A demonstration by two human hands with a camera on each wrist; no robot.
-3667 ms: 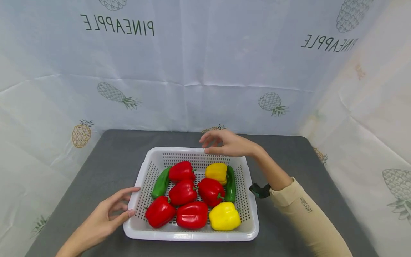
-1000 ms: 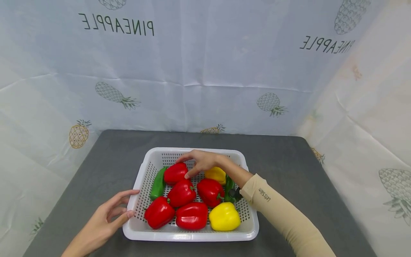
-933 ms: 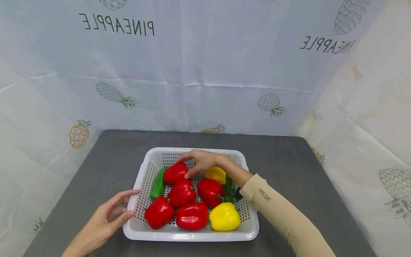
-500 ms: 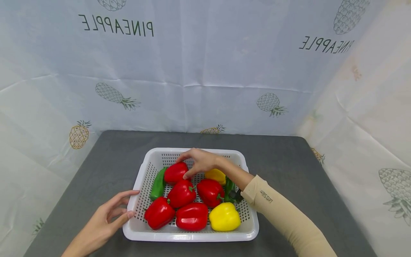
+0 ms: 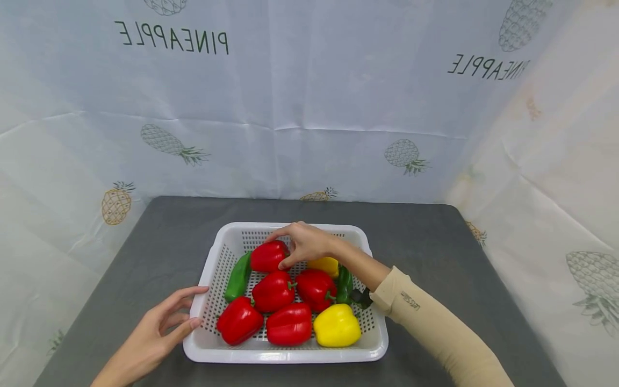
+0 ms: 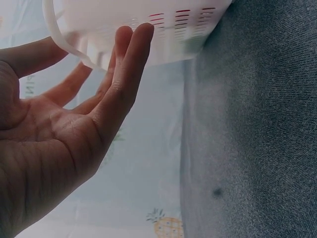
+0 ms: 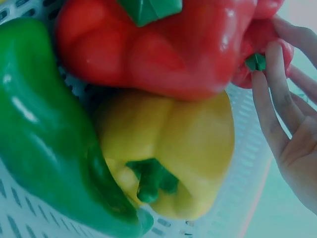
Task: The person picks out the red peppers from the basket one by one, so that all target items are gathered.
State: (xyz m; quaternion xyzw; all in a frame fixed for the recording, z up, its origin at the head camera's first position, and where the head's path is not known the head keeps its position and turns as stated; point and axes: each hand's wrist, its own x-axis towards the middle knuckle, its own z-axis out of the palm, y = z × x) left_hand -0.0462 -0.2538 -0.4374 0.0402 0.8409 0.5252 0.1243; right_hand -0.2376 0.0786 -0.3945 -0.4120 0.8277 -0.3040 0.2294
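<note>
My right hand (image 5: 307, 242) grips the rear red bell pepper (image 5: 267, 257), thumb on its near right side and fingers over its far side. In the right wrist view its fingers bend about that pepper, close to the green stem (image 7: 256, 62). My left hand (image 5: 157, 328) touches the left rim of the white perforated basket (image 5: 285, 356) with relaxed fingers. From the left wrist view, its fingertips (image 6: 143, 32) lie against the basket's outer wall. Several more red bell peppers (image 5: 273, 292) are in the basket, with a yellow bell pepper (image 5: 337, 325) at front right.
A second yellow pepper (image 5: 325, 265) sits partly under the right wrist. Long green peppers (image 5: 238, 277) lie along the left and right sides, the right one (image 7: 44, 129) close to the wrist camera. The basket stands on a grey table (image 5: 416, 236) before a pineapple-print curtain (image 5: 309, 97).
The right hand came from above the basket's rear rim down onto the rear red pepper, which has now shifted slightly up and right with it. The left hand stays at the rim.
</note>
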